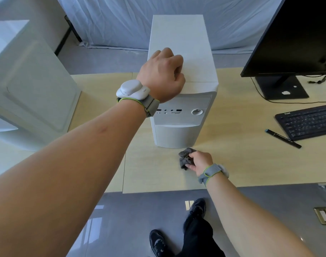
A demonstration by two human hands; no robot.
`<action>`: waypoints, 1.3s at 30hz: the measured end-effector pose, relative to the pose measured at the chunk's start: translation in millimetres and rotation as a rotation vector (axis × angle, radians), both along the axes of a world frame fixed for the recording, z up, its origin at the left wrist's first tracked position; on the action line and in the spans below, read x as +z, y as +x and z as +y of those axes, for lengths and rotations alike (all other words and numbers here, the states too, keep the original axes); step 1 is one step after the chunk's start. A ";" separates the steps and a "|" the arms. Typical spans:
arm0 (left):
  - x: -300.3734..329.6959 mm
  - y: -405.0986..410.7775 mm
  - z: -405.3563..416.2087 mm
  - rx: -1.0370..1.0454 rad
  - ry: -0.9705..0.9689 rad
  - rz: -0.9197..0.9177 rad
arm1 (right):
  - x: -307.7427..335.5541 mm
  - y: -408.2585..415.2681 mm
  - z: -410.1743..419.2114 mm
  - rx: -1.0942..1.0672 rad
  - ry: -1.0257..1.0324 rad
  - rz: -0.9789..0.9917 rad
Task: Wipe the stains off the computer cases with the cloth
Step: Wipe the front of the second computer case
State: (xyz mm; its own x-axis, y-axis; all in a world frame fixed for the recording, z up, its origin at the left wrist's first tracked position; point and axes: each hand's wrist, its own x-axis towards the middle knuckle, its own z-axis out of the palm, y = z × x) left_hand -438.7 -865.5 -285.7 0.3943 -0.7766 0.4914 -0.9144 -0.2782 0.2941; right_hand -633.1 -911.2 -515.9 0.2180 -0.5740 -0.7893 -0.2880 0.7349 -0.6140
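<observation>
A white computer case (193, 58) stands upright in the middle of the light wooden desk (158, 173), its front panel facing me. My left hand (162, 75) rests on the near left of the case's top, fingers curled under, holding nothing visible. In front of the case lies a crumpled grey cloth (185, 157) on the desk. My right hand (200, 161) grips the cloth from the right. A second white computer case (28, 86) stands at the left of the desk.
A black monitor (296, 34) on its stand is at the right, with a black keyboard (309, 121) and a black pen (283, 138) in front of it. Cables run behind the stand. My legs and black shoes (194, 213) are below the desk's near edge.
</observation>
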 end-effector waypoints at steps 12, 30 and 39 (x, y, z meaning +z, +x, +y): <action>-2.3 -1.9 -0.2 -0.026 -0.018 -0.074 | 3.5 38.8 -18.9 -0.075 -0.262 -0.016; 0.4 -1.9 -1.0 -0.050 0.011 -0.084 | 188.2 25.0 -13.3 -0.234 -0.826 -0.307; 1.5 3.0 -2.5 -0.003 0.012 0.127 | 172.4 27.1 12.8 -0.098 -1.175 -0.108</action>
